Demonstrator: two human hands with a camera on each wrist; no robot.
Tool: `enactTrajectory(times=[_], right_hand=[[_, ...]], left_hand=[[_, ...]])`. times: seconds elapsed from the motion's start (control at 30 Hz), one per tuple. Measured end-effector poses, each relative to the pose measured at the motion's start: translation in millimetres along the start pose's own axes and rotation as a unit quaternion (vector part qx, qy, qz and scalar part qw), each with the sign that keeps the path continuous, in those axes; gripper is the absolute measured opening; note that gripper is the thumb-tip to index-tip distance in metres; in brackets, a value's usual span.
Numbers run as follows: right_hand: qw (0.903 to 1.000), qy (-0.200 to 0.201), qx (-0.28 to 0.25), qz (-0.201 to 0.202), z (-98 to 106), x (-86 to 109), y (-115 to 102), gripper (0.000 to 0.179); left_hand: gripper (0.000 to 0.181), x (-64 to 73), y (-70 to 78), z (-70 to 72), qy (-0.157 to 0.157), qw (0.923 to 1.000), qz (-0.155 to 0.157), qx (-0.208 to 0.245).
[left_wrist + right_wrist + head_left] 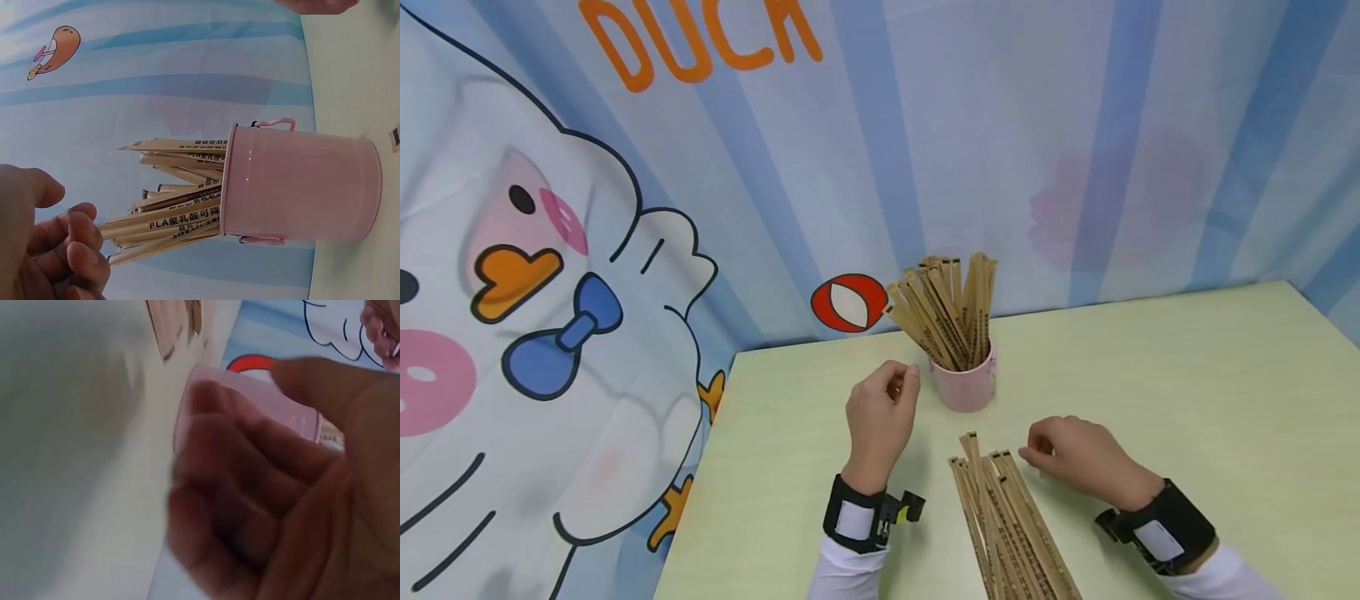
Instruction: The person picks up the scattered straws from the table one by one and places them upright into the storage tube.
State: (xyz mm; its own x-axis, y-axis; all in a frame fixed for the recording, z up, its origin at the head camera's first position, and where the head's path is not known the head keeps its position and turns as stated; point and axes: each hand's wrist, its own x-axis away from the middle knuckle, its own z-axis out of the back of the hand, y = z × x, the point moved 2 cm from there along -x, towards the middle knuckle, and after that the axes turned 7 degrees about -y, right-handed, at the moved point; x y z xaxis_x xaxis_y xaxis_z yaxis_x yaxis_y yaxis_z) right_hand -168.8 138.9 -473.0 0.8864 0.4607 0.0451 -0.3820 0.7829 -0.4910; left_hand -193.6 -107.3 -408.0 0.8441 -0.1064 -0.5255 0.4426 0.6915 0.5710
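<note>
A small pink bucket (964,387) stands near the back of the table, filled with paper-wrapped straws (951,308) that lean mostly to the left. My left hand (882,412) is raised just left of the bucket, fingers loosely curled around nothing. In the left wrist view its fingertips overlap the straw ends (169,219). A loose pile of the same wrapped straws (1011,525) lies in front of the bucket. To the right of that pile is my right hand (1078,458), fingers bent and relaxed. The right wrist view shows nothing in its grasp.
The pale table (1150,367) ends at a striped blue cloth backdrop (1000,150) right behind the bucket. A printed duck (580,333) covers the backdrop on the left. Both wrists wear black straps (857,512) with small cameras.
</note>
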Motion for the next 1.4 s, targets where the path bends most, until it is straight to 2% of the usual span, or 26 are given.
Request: enactTrajectory(times=[0.13,0.27,0.63,0.9,1.23,1.4], right_hand=[[0.9982,-0.059,0.000,0.001,-16.3,3.8,-3.0,0.025],[0.9970,-0.078,-0.005,-0.002,-26.9,6.0,-6.3,0.028],[0.9974,-0.067,-0.001,-0.026,-35.4,5.6,-11.7,0.027],[0.9970,-0.054,0.026,-0.050,-38.6,4.4,-13.9,0.025],[0.9975,-0.042,0.033,-0.045,-40.8,3.4,-15.8,0.027],[0.9982,-0.023,0.038,-0.040,-31.5,3.9,-15.4,0.028]], left_hand=[[0.025,-1.1,-0.5,0.3,0.000,1.0000,0.003,-0.003],[0.026,0.1,-1.1,-0.8,-0.001,1.0000,0.006,-0.007],[0.027,4.0,-0.3,0.5,-0.003,0.9999,0.001,-0.010],[0.028,4.0,-0.1,1.3,-0.009,0.9999,0.006,-0.009],[0.026,5.2,0.2,-0.4,-0.024,0.9995,0.014,-0.012],[0.026,4.7,-1.3,-1.9,-0.027,0.9994,0.013,-0.015]])
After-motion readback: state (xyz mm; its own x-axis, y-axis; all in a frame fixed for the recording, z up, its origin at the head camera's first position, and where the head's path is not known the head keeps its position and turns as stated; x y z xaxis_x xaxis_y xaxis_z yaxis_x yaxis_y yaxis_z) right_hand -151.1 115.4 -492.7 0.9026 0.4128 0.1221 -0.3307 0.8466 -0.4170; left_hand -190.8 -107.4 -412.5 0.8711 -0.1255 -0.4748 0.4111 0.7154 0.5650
